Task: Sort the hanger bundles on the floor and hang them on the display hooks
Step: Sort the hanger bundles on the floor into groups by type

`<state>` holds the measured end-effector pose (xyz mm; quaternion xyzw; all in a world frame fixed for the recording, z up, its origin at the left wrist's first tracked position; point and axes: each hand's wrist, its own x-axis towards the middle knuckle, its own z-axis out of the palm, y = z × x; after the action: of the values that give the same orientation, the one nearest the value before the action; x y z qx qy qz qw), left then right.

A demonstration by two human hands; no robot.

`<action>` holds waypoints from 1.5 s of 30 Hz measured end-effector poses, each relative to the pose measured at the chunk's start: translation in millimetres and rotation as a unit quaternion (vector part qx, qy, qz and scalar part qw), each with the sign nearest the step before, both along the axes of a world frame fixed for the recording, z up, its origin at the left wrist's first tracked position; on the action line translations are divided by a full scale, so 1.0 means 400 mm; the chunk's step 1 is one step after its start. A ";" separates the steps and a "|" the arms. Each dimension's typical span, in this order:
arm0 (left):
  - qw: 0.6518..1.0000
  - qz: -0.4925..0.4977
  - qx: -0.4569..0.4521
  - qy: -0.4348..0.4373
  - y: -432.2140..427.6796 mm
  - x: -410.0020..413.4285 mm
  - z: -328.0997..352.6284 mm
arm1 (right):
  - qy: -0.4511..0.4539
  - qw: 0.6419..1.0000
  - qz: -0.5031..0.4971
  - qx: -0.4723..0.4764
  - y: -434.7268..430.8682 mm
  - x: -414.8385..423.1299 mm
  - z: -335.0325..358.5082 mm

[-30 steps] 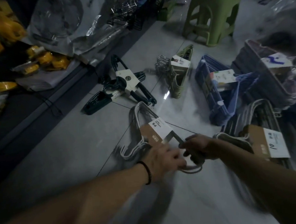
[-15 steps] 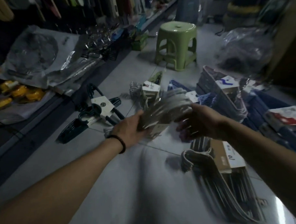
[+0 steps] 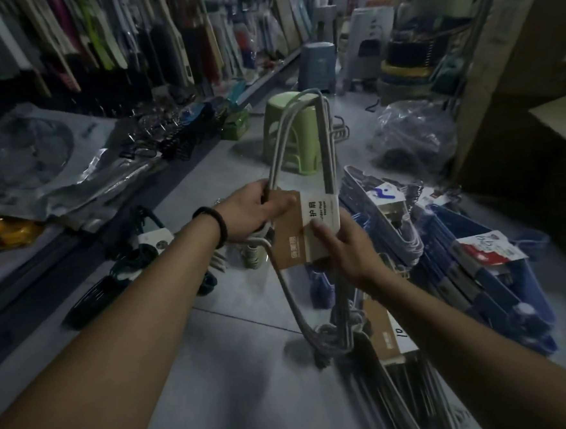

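A green plastic stool [image 3: 303,139] stands on the grey tiled floor [image 3: 218,369] — a blue-grey stool [image 3: 318,66] behind it, a crumpled clear plastic bag [image 3: 413,131] to its right, silver packaging [image 3: 37,171] at left.

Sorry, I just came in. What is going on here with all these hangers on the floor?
A person is sorting hanger bundles in a shop aisle. Both hands hold one grey hanger bundle above the floor: the left hand grips the hangers at the side, and the right hand holds its cardboard sleeve. A similar bundle, blue bundles and a dark green bundle lie on the floor. The held bundle is not yet on a hook.
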<state>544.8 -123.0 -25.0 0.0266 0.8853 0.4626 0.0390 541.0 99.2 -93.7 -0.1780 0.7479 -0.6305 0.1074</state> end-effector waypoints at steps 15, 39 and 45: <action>0.935 -0.134 -0.326 -0.037 0.231 0.030 -0.368 | -0.228 0.964 -0.094 0.100 0.370 -0.016 -0.147; 0.915 -0.159 -0.348 -0.131 0.272 0.013 -0.510 | -0.103 0.789 -0.097 0.598 0.332 -0.030 -0.252; 0.922 -0.152 -0.307 -0.178 0.138 0.002 -0.435 | 0.122 0.834 -0.086 0.532 0.172 -0.036 -0.248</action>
<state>545.4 -67.9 -199.0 0.0647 0.9476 0.1532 0.2726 526.6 168.0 -193.1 -0.1037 0.9871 -0.1156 0.0386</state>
